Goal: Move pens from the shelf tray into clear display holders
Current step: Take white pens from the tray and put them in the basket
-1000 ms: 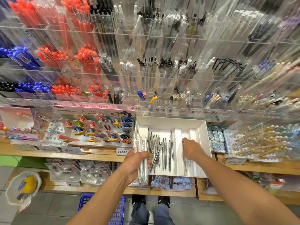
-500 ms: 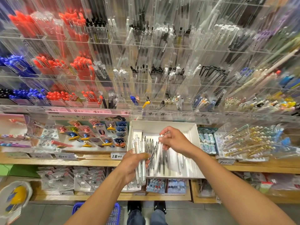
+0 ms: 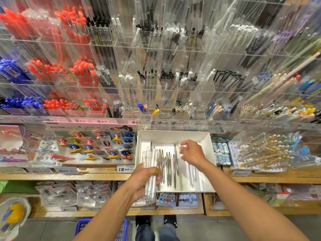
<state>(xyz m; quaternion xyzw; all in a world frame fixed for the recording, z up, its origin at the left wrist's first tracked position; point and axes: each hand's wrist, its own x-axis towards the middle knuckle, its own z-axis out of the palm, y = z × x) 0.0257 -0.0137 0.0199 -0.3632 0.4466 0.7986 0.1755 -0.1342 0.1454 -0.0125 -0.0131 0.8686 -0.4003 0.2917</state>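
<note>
Left hand [image 3: 145, 181] is clutching a bundle of clear pens [image 3: 150, 173]; at two o'clock, right hand [image 3: 192, 153] is hovering over the white tray [image 3: 171, 135], grip blurred, cannot tell.

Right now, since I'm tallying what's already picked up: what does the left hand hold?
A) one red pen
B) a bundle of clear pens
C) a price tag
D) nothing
B: the left hand is wrapped around a bundle of clear pens at the white tray's left edge.

Glossy clear plastic display holders [image 3: 173, 87], a matt white card tray [image 3: 171, 136], grainy wooden shelf [image 3: 86, 176], shiny see-through pens [image 3: 150, 171].
</note>
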